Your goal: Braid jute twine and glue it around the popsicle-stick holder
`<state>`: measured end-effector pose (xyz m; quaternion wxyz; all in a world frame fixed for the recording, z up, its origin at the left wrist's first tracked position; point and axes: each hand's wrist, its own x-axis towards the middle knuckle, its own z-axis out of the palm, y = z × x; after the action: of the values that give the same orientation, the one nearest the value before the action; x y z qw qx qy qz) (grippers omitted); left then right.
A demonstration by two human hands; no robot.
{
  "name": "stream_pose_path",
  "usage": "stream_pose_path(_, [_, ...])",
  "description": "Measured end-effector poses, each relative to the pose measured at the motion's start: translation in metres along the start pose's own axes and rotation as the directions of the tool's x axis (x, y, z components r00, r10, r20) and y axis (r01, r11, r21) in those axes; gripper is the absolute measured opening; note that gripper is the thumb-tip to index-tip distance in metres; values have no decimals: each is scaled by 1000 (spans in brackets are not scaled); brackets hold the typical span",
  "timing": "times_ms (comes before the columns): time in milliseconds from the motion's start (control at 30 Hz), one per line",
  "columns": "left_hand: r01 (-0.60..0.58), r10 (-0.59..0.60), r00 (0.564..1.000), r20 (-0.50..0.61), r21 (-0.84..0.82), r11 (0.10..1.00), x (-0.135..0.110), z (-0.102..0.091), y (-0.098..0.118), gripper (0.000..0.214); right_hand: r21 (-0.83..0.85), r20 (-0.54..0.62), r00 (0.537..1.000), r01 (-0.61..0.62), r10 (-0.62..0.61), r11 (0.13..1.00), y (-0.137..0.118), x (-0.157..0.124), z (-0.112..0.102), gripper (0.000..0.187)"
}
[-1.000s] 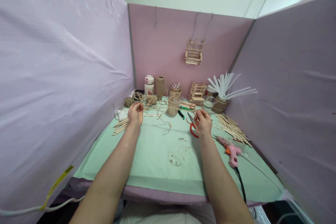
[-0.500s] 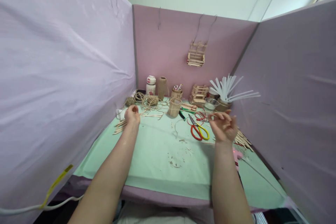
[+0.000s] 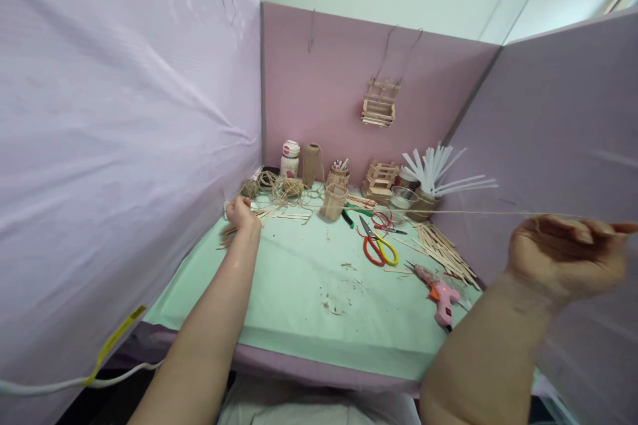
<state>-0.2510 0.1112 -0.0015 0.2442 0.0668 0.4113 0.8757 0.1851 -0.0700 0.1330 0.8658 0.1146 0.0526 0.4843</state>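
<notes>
A thin length of twine (image 3: pixel 468 212) stretches nearly straight across the table between my two hands. At the left, my left hand (image 3: pixel 242 212) is closed on one end of it, beside the tangled twine and a ball of twine (image 3: pixel 250 188). My right hand (image 3: pixel 568 249), far out at the right and raised, grips the other end with curled fingers. Under the line stands a small wooden-stick cup (image 3: pixel 333 202). Scissors (image 3: pixel 379 246) with one red and one yellow handle lie open on the green cloth below it.
A pink glue gun (image 3: pixel 441 295) lies at the right near wooden sticks (image 3: pixel 446 252). White glue sticks (image 3: pixel 433 169) fill a pot behind. A twine spool (image 3: pixel 311 166), a white bottle (image 3: pixel 290 159) and a small wooden rack (image 3: pixel 381 179) stand at the back; a stick basket (image 3: pixel 377 113) hangs above.
My right hand has swung far to the right and closer to the camera, drawing the twine out long. My left hand has shifted slightly left. The glue gun is now uncovered.
</notes>
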Motion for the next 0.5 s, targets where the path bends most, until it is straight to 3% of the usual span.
stream_pose_path(67, [-26,27,1000,-5,17,1000,0,-1,1,8,-228,83,990,134,-118,965,7,-2,1,29])
stream_pose_path(133, [-52,49,998,47,75,996,-3,-1,3,6,-346,172,972,213,-161,914,21,-2,-3,26])
stream_pose_path(233, [-150,83,966,247,267,952,-15,0,8,6,-566,339,941,187,20,803,50,0,-19,24])
stream_pose_path(300, [-314,130,895,427,397,863,-31,0,13,8,-702,392,895,141,214,698,73,3,-38,20])
stream_pose_path(367, [-557,185,773,607,510,655,-51,-1,19,9,-818,337,850,50,406,573,95,5,-59,19])
stream_pose_path(400, [-668,184,711,679,570,479,-61,-2,21,11,-856,291,823,-4,488,518,105,6,-70,22])
stream_pose_path(433, [-736,160,665,729,604,307,-71,-4,24,13,-877,254,798,-49,547,478,114,6,-80,24])
stream_pose_path(500, [-805,76,593,802,588,75,-86,-7,26,17,-912,160,766,-127,623,390,127,4,-99,28])
